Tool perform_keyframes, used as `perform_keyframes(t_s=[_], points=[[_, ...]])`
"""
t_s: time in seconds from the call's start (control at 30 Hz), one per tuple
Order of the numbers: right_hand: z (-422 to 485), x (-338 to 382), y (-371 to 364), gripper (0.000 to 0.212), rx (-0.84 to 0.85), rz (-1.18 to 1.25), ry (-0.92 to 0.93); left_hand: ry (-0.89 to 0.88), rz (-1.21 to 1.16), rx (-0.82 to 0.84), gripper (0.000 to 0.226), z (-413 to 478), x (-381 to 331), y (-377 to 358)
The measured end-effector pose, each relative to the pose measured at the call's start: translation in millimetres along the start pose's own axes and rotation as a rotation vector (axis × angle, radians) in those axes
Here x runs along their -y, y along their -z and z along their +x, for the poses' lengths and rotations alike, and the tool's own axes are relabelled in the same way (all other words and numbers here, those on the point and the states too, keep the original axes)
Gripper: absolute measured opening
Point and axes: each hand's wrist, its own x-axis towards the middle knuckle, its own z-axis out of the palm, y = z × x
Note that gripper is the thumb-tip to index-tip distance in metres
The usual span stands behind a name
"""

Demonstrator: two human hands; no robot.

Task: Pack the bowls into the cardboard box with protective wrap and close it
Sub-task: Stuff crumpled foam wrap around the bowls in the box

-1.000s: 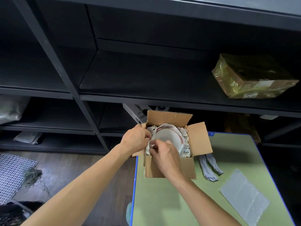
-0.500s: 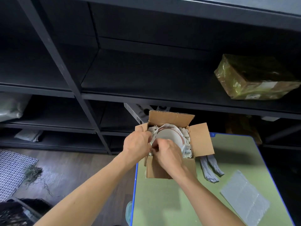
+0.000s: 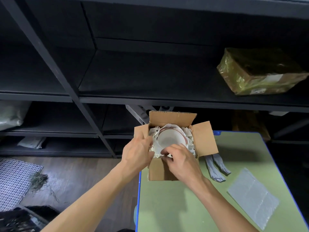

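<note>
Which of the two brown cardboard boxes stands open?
The cardboard box on the green table, flaps spread, white bowl inside; the shelf box is sealed in yellowish film.
</note>
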Motion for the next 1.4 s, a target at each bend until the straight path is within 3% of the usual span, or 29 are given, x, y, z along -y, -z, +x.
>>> perform_keyframes(t_s=[0.17,0.37,0.77,0.97,1.2,1.4], points=[[-10,2,-2,0.012,-0.033,-0.006,0.026,0.087,0.068,0.067,0.011,7,-15,3],[-17,-12,0,0.011,-0.045,0.047,0.104,0.062,0.111,0.131,0.013,11,-19,8],[-39,-52,19,0.013,-0.129,0.134,0.166,0.055,-0.121,-0.079,0.012,-27,-16,-5],[-63,-77,28,0.005,-0.105,0.179,0.113,-0.059,-0.224,-0.167,0.011,-49,-59,-27],[-84,-120,32,0.003,-0.073,0.152,0.002,-0.209,-0.278,-0.068,0.018,-53,-113,-59],[-98,-171,35,0.013,-0.025,0.106,-0.143,-0.285,-0.254,0.013,0.019,-42,-167,-71]])
